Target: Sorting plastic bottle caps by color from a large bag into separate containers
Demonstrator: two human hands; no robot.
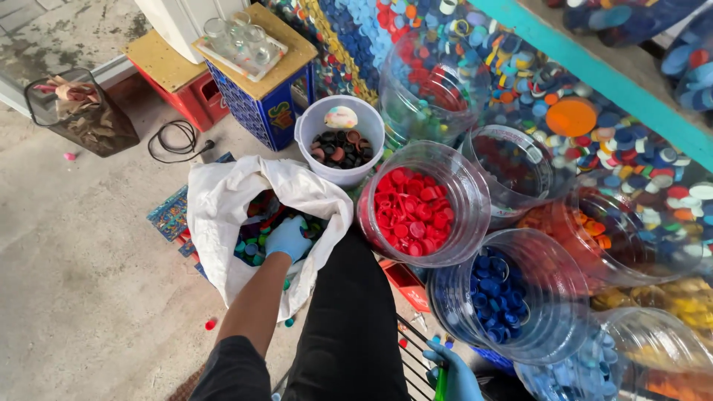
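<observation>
So my left hand (288,238), in a blue glove, is reaching down into the white sack (223,215) right now, fingers curling over the mixed bottle caps (256,249) inside: greens, blues, a bit of everything. It's touching the pile, but I can't really tell if it's actually pinching a cap or just resting on them. The sack's mouth is lying open around the wrist, sitting on the concrete floor (89,260).

My right hand (454,375), also gloved in blue, is hanging low at the bottom edge of the view, closing around something thin and green (441,386). Can't make out what that is, too little of it is showing.

Working outward from the left hand: just to its right there's a clear plastic jar (471,197) holding nothing but red caps (412,212). Up ahead of the hand, a white bucket (312,130) is holding dark black and brownish caps (340,148), with one pale speckled lid (341,116) sitting on top.

Just above the right hand, another clear jar (549,312) is filling with blue caps (494,286). Further right, more clear jars are lying on their sides, one with orange caps (594,234) and one with yellowish ones (683,301).

Past the jars, a big loose heap of mixed caps (594,126) is spreading out. Far off to the left hand's upper left, a wire basket (82,111) with a bag in it is standing beside a black cable (172,141).
</observation>
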